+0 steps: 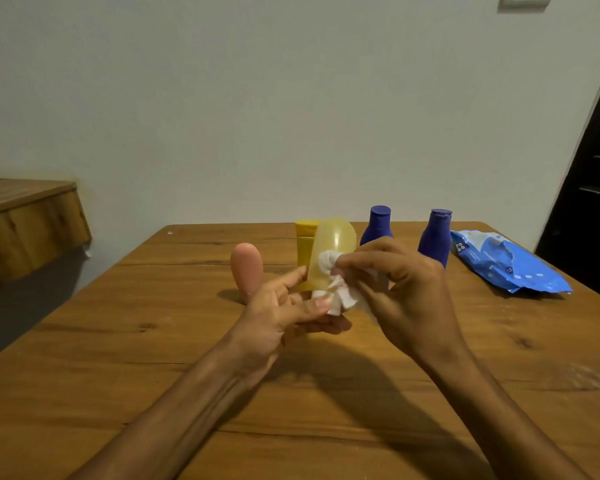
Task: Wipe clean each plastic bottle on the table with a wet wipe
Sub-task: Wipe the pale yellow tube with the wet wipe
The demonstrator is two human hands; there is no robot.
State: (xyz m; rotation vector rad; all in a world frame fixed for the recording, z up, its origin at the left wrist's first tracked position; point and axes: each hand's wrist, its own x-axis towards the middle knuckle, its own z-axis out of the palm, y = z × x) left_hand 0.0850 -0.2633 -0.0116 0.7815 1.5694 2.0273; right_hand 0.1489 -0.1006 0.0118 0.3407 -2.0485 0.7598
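while left hand (278, 306) cradles pale yellow bottle (331, 254) upturned, right hand (402, 282) grip pinching wet wipe (336, 289) against it

The right hand (400, 289) covers the bottom of both blue bottles, the left one (377, 226) most of all. The pale yellow bottle (333, 251) hides much of the darker yellow bottle (305, 244) behind it, and the white wipe (340, 289) covers its lower part. The left hand (274, 317) hides the foot of the pink bottle (246, 268). The writing on the blue wipes pack (506, 263) is too small to read. Both arms are cut off at the near edge.
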